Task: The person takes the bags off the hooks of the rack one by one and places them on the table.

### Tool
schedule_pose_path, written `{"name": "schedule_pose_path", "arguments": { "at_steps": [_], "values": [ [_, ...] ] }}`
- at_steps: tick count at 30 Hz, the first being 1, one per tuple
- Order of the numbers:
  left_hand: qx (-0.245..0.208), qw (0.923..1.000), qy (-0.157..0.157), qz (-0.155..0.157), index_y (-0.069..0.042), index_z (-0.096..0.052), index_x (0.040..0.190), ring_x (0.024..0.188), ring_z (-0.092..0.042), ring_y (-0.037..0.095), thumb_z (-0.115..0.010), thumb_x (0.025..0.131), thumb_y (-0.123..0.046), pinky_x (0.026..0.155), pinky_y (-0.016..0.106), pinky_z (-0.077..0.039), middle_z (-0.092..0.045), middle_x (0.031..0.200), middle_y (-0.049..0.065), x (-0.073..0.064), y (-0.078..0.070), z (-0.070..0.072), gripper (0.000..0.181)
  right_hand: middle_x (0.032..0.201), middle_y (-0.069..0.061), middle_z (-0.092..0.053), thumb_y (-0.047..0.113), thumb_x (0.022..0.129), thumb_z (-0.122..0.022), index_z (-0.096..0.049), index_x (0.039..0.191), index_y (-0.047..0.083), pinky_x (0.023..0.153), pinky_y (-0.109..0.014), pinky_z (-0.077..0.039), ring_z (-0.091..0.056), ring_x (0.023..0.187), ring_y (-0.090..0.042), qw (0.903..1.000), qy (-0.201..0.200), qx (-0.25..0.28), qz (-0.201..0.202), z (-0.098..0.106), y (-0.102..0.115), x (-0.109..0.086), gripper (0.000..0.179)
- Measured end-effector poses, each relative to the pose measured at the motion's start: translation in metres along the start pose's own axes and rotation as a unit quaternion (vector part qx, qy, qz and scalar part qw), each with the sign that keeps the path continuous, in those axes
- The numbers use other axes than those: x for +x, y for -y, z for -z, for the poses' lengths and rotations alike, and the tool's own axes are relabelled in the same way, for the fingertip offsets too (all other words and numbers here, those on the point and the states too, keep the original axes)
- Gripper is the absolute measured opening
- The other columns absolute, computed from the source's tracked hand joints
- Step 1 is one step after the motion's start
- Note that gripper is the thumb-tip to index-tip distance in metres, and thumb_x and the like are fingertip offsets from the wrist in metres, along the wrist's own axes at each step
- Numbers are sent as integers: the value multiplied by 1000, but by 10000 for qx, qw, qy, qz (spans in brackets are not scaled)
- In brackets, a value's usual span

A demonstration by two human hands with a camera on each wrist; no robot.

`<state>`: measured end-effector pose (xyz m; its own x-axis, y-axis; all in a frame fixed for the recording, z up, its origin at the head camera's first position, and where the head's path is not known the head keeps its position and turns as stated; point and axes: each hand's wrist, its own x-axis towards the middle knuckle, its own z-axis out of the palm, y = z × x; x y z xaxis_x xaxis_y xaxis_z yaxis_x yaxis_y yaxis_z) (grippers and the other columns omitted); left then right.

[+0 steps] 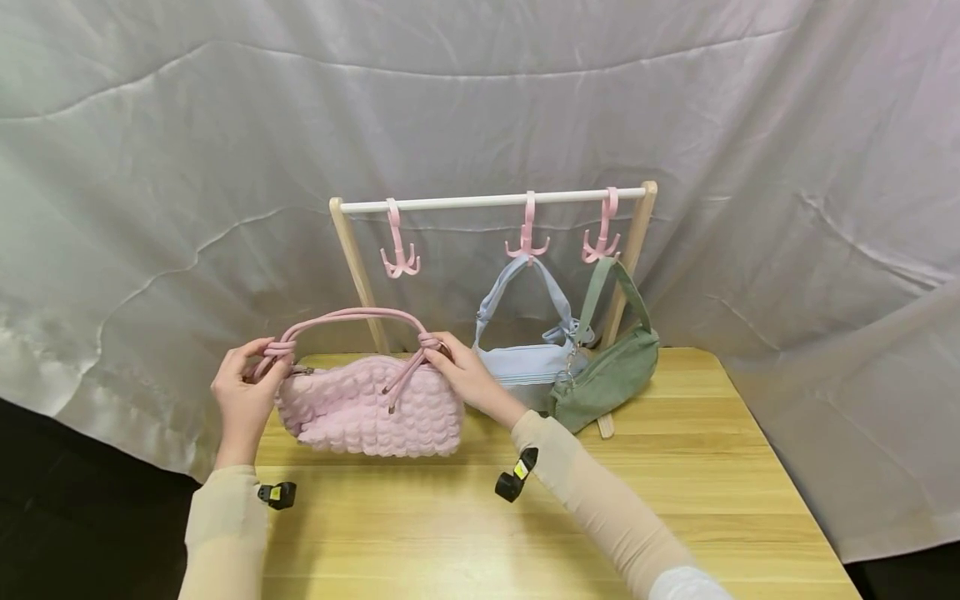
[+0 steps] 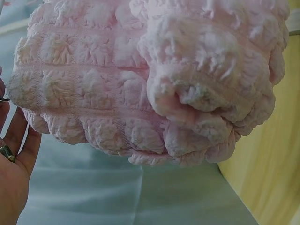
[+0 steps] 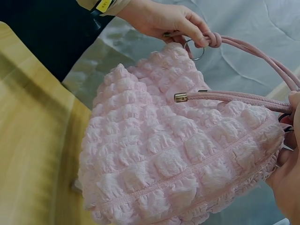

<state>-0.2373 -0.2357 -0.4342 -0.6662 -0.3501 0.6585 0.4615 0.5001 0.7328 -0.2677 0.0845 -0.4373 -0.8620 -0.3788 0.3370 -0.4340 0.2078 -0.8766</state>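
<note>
A pink puffy handbag [image 1: 375,408] with a corded handle [image 1: 352,314] hangs between both hands above the table. My left hand [image 1: 246,387] pinches the knotted left end of the handle. At the other end, my right hand [image 1: 472,375] grips the cord by its knot, thumb on top. The right wrist view shows a metal ring [image 3: 194,50] under the left hand's fingers and a gold-tipped cord end [image 3: 181,97] lying over the quilted fabric. Filling the left wrist view, the bag's bubbled side [image 2: 93,84] has a folded corner.
Behind stands a wooden rack with a white rod [image 1: 457,202]. Three pink hooks hang on it; the left hook [image 1: 400,250] bears no bag. A light blue bag [image 1: 532,358] hangs from the middle one, a green bag [image 1: 615,375] from the right one. Wooden table [image 1: 420,533] below.
</note>
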Motion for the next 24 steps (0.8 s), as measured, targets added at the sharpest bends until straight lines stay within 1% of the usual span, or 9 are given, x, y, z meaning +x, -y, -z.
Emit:
{"name": "schedule_pose_path", "arguments": {
  "at_steps": [4, 7, 11, 14, 16, 19, 24],
  "values": [
    [181, 9998, -63, 92, -1, -72, 108, 73, -52, -6, -80, 76, 0, 62, 3, -43, -56, 92, -18, -8, 3, 6, 33, 127, -13, -64, 22, 102, -50, -55, 130, 8, 104, -38, -46, -59, 121, -25, 9997, 40, -225, -66, -11, -5, -4, 31],
    [207, 9995, -101, 197, -2, -72, 109, 74, -53, -4, -80, 77, -1, 63, 3, -44, -56, 91, -18, -12, 5, 11, 33, 126, -14, -65, 22, 102, -51, -56, 129, 7, 101, -38, -48, -61, 118, -26, 9994, 70, -310, -139, -19, -7, -7, 31],
    [221, 9991, -166, 335, -3, -72, 110, 74, -54, -4, -80, 77, -1, 64, 3, -44, -55, 90, -18, -18, 10, 18, 34, 126, -16, -63, 21, 102, -50, -55, 130, 4, 101, -38, -48, -60, 118, -27, 9996, 152, -172, -170, -29, -8, -11, 33],
    [336, 9983, -224, 412, -3, -72, 110, 74, -54, -5, -80, 77, -2, 63, 3, -43, -55, 90, -20, -22, 14, 23, 34, 127, -17, -62, 20, 102, -49, -54, 131, 3, 102, -37, -47, -59, 119, -27, 9995, 238, -56, -195, -37, -12, -13, 34],
    [410, 9977, -241, 479, -3, -72, 110, 74, -53, -6, -80, 77, -2, 63, 2, -43, -54, 90, -21, -27, 15, 27, 34, 128, -16, -63, 21, 102, -49, -54, 131, 4, 103, -37, -47, -59, 120, -26, 9993, 281, -74, -245, -42, -14, -15, 34],
    [496, 9967, -249, 595, -2, -71, 111, 73, -53, -6, -79, 77, -1, 63, 2, -43, -54, 90, -21, -32, 17, 32, 34, 129, -15, -62, 23, 102, -50, -53, 132, 5, 105, -38, -46, -58, 122, -27, 9987, 337, -32, -392, -49, -16, -19, 35],
    [515, 9950, -265, 812, -3, -71, 111, 73, -54, -7, -79, 78, -2, 63, 2, -44, -55, 90, -21, -39, 19, 38, 34, 132, -14, -61, 28, 102, -49, -53, 135, 8, 108, -40, -43, -55, 126, -27, 9970, 384, -11, -674, -60, -20, -27, 38]
  ]
}}
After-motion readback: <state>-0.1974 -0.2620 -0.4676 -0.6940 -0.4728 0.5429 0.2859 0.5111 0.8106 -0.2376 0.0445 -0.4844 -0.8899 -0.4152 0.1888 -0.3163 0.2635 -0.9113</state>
